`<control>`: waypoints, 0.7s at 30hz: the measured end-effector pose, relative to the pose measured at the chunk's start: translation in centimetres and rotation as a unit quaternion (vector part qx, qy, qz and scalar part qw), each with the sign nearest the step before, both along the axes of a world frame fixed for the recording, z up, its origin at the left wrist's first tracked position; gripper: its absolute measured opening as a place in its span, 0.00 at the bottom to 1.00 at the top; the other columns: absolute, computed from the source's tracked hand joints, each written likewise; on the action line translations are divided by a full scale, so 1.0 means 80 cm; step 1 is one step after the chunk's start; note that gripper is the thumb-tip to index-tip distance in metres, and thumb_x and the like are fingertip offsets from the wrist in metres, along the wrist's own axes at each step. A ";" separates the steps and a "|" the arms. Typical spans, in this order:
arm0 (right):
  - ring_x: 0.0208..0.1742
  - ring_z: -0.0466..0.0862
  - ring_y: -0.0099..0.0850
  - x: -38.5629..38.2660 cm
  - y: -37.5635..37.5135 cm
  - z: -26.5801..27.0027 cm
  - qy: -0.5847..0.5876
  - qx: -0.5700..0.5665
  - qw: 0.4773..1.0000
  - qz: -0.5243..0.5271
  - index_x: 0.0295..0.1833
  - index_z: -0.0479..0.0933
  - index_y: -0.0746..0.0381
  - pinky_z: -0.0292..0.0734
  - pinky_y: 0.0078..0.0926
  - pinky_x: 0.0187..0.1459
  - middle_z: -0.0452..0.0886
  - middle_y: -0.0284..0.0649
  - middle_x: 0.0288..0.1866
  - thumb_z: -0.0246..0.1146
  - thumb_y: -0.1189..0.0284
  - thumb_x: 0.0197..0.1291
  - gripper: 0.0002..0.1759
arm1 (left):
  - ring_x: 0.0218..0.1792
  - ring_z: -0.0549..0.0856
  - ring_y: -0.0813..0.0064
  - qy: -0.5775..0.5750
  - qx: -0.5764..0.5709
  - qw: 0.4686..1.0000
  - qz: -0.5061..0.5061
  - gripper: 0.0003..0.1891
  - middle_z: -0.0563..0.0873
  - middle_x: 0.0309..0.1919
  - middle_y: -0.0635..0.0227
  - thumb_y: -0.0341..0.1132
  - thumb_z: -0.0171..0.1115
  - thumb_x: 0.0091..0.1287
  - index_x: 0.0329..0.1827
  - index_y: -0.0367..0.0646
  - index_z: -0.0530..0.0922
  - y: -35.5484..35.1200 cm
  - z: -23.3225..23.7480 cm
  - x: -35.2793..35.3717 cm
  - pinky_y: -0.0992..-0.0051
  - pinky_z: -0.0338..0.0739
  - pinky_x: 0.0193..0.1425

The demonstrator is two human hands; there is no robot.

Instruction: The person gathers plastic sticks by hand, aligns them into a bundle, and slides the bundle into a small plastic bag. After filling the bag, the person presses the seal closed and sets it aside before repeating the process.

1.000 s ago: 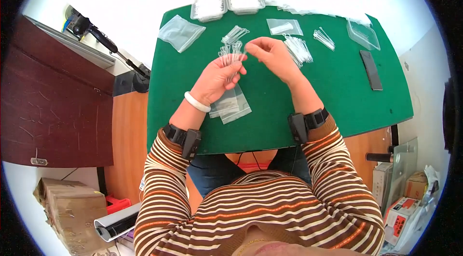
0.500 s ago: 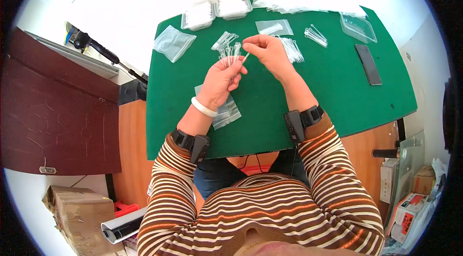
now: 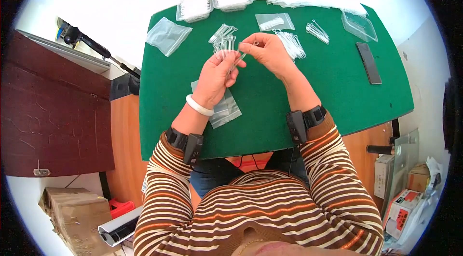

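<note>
My left hand (image 3: 213, 76) is closed around a fanned bunch of thin clear plastic sticks with looped ends (image 3: 224, 46), the loops pointing up and away from me. Beside it, my right hand (image 3: 271, 54) pinches one similar looped stick (image 3: 238, 62) between thumb and fingertips, next to the left thumb. Just beyond the bunch lies a small pile of looped sticks (image 3: 227, 29). A larger pile of white sticks (image 3: 294, 46) is to the right of my right hand. Under my left wrist rests a clear zip bag (image 3: 226, 114), partly hidden.
On the green table (image 3: 318, 92) lie two tubs of white sticks (image 3: 195, 7), an empty-looking bag (image 3: 169, 36), a bag with sticks (image 3: 275, 22), loose looped sticks (image 3: 317, 33), a clear tray (image 3: 359, 27) and a phone (image 3: 368, 63). Stacked plastic bags (image 3: 308, 1) line the far edge.
The view has shifted slightly. My right hand's stick has moved so that a loop now shows by its fingertips; my left hand still grips the bunch.
</note>
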State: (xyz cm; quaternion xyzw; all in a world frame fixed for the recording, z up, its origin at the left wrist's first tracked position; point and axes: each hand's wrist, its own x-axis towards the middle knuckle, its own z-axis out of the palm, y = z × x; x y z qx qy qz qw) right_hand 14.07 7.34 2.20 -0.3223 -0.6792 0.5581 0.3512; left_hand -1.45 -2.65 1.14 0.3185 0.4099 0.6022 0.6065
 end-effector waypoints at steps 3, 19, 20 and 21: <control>0.29 0.77 0.15 0.001 -0.002 0.007 0.029 -0.068 0.997 0.000 0.44 0.84 0.64 0.70 0.13 0.29 0.82 0.29 0.30 0.70 0.69 0.62 0.10 | 0.21 0.72 0.88 0.009 0.005 1.000 0.000 0.07 0.85 0.33 0.70 0.36 0.63 0.73 0.45 0.43 0.79 -0.001 -0.003 -0.003 0.86 0.61 0.20; 0.31 0.80 0.17 -0.003 -0.006 0.005 0.110 -0.148 0.982 0.041 0.52 0.83 0.65 0.76 0.14 0.33 0.83 0.31 0.34 0.65 0.66 0.68 0.15 | 0.22 0.72 0.89 -0.007 0.017 0.999 0.031 0.06 0.85 0.33 0.70 0.37 0.59 0.75 0.43 0.45 0.77 0.002 -0.011 -0.001 0.87 0.61 0.20; 0.31 0.80 0.17 -0.003 -0.006 0.006 0.085 -0.137 0.985 0.053 0.52 0.84 0.65 0.76 0.15 0.33 0.83 0.31 0.34 0.65 0.66 0.68 0.14 | 0.22 0.72 0.89 0.002 0.013 1.000 0.022 0.07 0.85 0.34 0.70 0.37 0.59 0.75 0.43 0.45 0.76 0.001 -0.011 -0.001 0.87 0.61 0.20; 0.31 0.80 0.17 -0.002 -0.006 0.006 0.085 -0.137 0.985 0.053 0.52 0.84 0.65 0.76 0.15 0.33 0.83 0.31 0.34 0.65 0.66 0.68 0.14 | 0.22 0.72 0.89 0.010 0.008 1.000 0.013 0.07 0.85 0.34 0.70 0.38 0.58 0.76 0.42 0.45 0.76 0.000 -0.010 0.000 0.87 0.60 0.20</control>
